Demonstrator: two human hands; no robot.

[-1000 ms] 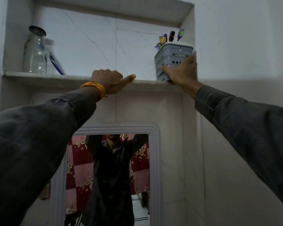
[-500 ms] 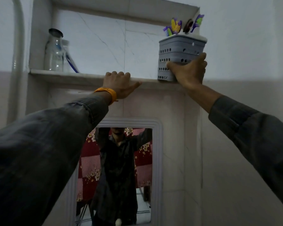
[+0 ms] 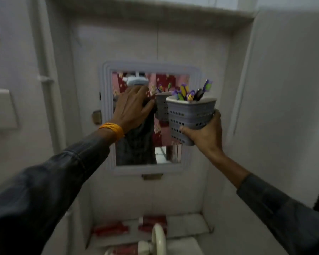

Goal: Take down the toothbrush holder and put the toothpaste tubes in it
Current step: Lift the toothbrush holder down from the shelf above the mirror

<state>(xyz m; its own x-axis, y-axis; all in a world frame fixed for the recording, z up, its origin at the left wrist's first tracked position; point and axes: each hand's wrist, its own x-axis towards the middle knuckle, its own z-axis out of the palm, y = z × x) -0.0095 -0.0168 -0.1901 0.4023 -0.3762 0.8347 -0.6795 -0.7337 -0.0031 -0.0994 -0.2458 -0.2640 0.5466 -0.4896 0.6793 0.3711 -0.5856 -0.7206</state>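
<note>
A person's right hand (image 3: pixel 205 134) grips a grey perforated toothbrush holder (image 3: pixel 189 115) from below and behind, thumb on its left lower wall and fingers wrapped round the right side and base, holding it in the air in front of a wall mirror (image 3: pixel 149 118). The holder tilts slightly, its white rim upward, and several toothbrushes (image 3: pixel 191 92) with purple, yellow and green handles stick up out of it above the grip. The holder's reflection shows in the glass just to the left of the grip.

The left hand (image 3: pixel 132 109), an orange band (image 3: pixel 112 129) on its wrist, is raised level with the holder and just to its left, fingers spread and loosely curved, holding nothing; whether its fingertips touch the mirror glass cannot be told. Both arms wear dark sleeves.

Well below the grip, at the bottom of the frame, red toothpaste tubes (image 3: pixel 110 230) lie flat on a tiled ledge (image 3: pixel 197 225): one at left, another (image 3: pixel 153 224) near the middle, and a third red-and-white shape (image 3: pixel 125 252) at the lower edge. All are blurred. A cream-coloured curved fitting (image 3: pixel 159 240) stands in front of the ledge. Above the grip, the underside of the upper shelf (image 3: pixel 155 11) runs across the top of the frame. A white pipe (image 3: pixel 44 80) runs down the wall far to the left.
</note>
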